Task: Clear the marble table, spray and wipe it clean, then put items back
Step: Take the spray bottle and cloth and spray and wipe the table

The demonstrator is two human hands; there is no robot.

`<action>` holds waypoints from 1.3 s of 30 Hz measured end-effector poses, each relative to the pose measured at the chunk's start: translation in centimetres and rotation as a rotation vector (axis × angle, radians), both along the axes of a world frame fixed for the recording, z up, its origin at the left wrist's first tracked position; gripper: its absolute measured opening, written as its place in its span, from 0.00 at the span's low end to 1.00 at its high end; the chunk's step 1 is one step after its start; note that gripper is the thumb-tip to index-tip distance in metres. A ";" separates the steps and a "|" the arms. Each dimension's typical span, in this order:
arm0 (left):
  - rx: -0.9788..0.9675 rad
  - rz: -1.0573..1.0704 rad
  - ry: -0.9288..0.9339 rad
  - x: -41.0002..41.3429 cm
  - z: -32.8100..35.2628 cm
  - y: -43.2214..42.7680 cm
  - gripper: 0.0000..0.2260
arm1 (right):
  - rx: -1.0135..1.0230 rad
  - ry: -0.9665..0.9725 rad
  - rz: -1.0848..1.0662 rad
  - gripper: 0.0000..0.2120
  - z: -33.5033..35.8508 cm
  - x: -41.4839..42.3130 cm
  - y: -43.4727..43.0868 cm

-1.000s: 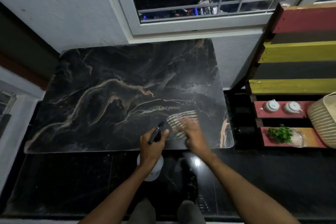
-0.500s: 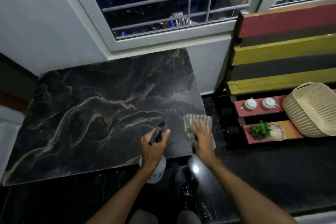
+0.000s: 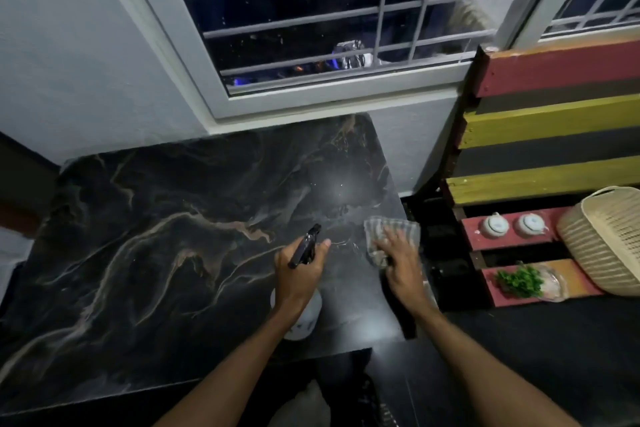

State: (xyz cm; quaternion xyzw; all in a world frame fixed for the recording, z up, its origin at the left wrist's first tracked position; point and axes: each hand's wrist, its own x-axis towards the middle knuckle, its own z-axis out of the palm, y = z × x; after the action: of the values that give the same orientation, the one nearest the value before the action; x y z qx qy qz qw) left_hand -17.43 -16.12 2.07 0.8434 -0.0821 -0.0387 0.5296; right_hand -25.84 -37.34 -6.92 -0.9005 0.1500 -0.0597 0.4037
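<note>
Marble table (image 3: 156,253): large dark slab set under a barred window (image 3: 304,21), far edge against the white wall, filling the left and middle of the view. Both hands are over its right end, near the front corner. Slatted bench (image 3: 554,114): red, yellow and dark boards, standing to the right of the table with a strip of dark floor between them. Woven basket (image 3: 606,239): pale, with a handle, tilted on the bench at the far right; its inside cannot be seen. Left hand (image 3: 298,274): fingers wrapped round the neck of the spray bottle, thumb lying beside the trigger head, held above the table surface. Right hand (image 3: 401,267): fingers spread and pressing flat on the cloth, curled round nothing. Spray bottle (image 3: 304,246): black trigger head pointing away toward the wall, white body showing below the left wrist. Cloth (image 3: 384,229): pale, striped, crumpled, lying on the table at its right edge, partly under the right fingers, just right of the bottle. Glass dish (image 3: 554,284): on a lower red slat of the bench, with a green leafy sprig (image 3: 519,282) on it. Two white lidded pots (image 3: 495,225), (image 3: 530,224): side by side on the red slat beyond the dish; contents hidden. Table surface: glossy black with tan and pale veins running across it, a soft glare of light on the far right part.
</note>
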 end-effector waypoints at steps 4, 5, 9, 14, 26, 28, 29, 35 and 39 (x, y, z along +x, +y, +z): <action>0.002 0.003 -0.010 4.5 -0.1 1.9 0.20 | 0.016 0.078 -0.185 0.27 -0.5 10.8 2.7; 0.007 0.022 -0.031 5.6 0.2 2.4 0.20 | -0.005 0.031 -0.079 0.26 -0.7 12.0 5.7; 0.000 0.080 -0.005 9.6 -0.2 4.9 0.18 | -0.093 -0.065 0.397 0.23 -0.7 11.3 11.0; -0.051 0.104 0.067 12.3 -0.9 7.0 0.22 | 0.003 0.046 -0.052 0.29 0.3 17.2 6.7; 0.016 0.092 -0.026 13.7 0.2 3.9 0.19 | -0.127 0.031 0.113 0.27 0.6 21.7 3.3; 0.029 0.090 -0.062 13.7 0.2 2.7 0.16 | -0.120 -0.053 0.382 0.27 -0.4 19.4 5.8; 0.037 0.092 -0.085 13.8 0.2 1.9 0.14 | -0.112 -0.034 0.492 0.28 -0.9 19.2 5.5; 0.050 0.141 -0.011 13.9 0.3 -2.3 0.14 | -0.090 0.033 0.128 0.27 -0.6 26.7 -6.2; 0.045 0.160 0.009 14.7 0.7 -5.5 0.14 | -0.007 -0.085 0.216 0.21 -0.3 16.6 -5.9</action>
State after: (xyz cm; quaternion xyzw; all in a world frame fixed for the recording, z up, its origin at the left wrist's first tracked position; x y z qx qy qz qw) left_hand -2.77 -21.66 2.75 0.8588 -0.0111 -0.0018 0.5121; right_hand -9.25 -43.27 -7.26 -0.9094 0.0343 -0.0545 0.4108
